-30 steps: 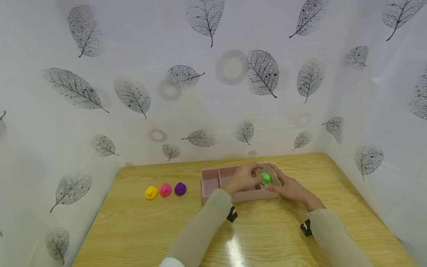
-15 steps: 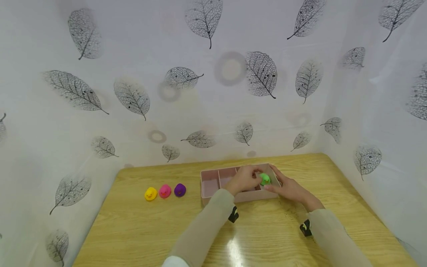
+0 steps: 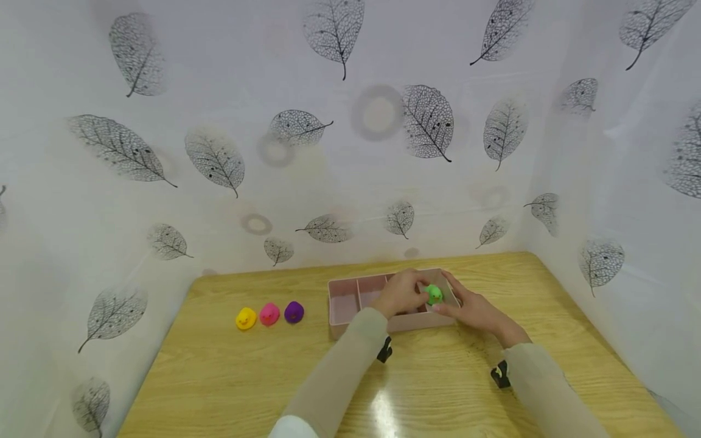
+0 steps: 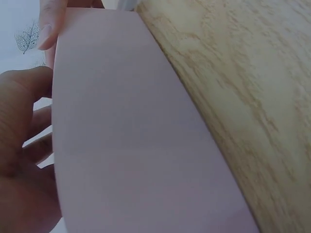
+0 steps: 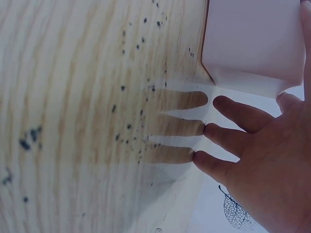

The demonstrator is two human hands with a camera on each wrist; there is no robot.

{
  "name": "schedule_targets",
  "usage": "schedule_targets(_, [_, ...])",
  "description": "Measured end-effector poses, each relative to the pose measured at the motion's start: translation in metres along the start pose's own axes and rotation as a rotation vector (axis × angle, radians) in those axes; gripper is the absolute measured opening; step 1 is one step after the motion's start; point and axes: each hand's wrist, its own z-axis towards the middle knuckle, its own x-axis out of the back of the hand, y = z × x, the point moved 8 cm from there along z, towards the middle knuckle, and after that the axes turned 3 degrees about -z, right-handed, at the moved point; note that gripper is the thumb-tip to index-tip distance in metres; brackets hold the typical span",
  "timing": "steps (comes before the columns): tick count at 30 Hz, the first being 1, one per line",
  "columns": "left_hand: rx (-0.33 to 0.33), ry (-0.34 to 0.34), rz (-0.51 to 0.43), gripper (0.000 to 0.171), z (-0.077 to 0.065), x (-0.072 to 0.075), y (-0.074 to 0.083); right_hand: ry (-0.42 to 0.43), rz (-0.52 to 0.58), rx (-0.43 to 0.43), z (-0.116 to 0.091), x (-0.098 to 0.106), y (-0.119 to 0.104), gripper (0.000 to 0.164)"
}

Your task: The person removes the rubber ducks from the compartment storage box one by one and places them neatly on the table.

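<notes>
A green rubber duck (image 3: 435, 295) sits in the rightmost compartment of a pink divided box (image 3: 342, 330). From the left, my left hand (image 3: 401, 293) reaches over the dividers and pinches the duck's side between thumb and fingers; part of the grip is hidden. My right hand (image 3: 475, 309) rests on the box's right end, its thumb over the front rim and the index finger along the end wall. The other fingers (image 5: 218, 167) spread straight beside the box in the right wrist view. In the left wrist view, the box's front wall (image 4: 126, 121) hides the duck.
On the table (image 3: 219, 377), left of the box, a yellow duck (image 3: 246, 319), a pink duck (image 3: 269, 314) and a purple duck (image 3: 294, 312) stand in a row. A leaf-patterned white curtain (image 3: 350, 182) surrounds the table's back and sides.
My left fingers have drawn in closer around the green duck, the index finger less stretched than before. The right hand and box stay almost where they were.
</notes>
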Motion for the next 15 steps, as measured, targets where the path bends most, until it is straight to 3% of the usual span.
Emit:
schedule_targets(9, [0.118,-0.095,0.056,0.034,0.009,-0.008,-0.003,-0.013,0.058,-0.002,-0.003,-0.001,-0.002,0.099])
schedule_targets(15, [0.124,-0.102,0.103,0.034,0.012,-0.011,-0.003,-0.005,0.046,0.006,-0.002,-0.001,-0.002,0.098])
